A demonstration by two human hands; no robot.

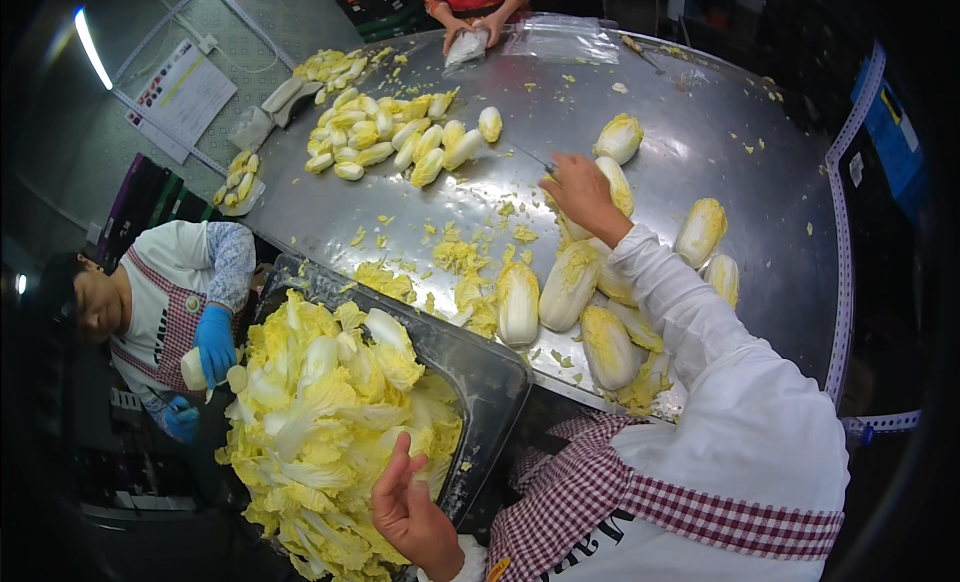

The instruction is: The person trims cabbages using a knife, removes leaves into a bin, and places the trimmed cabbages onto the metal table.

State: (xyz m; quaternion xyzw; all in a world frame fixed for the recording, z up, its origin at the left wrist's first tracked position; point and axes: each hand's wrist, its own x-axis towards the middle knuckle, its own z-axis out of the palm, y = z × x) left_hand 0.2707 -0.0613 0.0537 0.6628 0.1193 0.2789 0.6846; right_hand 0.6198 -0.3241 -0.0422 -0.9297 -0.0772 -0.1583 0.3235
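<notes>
My right hand (583,195) is stretched over the metal table and grips a knife (534,156), its thin blade pointing away to the upper left. Whole Chinese cabbages lie beneath and around that forearm, among them one upright in view (517,304) and a paler one (570,285) beside it. Palm up, my left hand (412,507) hovers at the near side of a large dark tub (499,372). Nothing is in its loosely curled fingers. Loose yellow cabbage leaves (322,424) are heaped above the tub's rim.
Trimmed cabbage hearts (375,131) are piled on the steel table (720,139). A co-worker in blue gloves (215,345) holds a cabbage piece at the left. Across the table, another person's hands (472,38) hold a plastic bag, near stacked clear bags (562,40) and another knife (641,53).
</notes>
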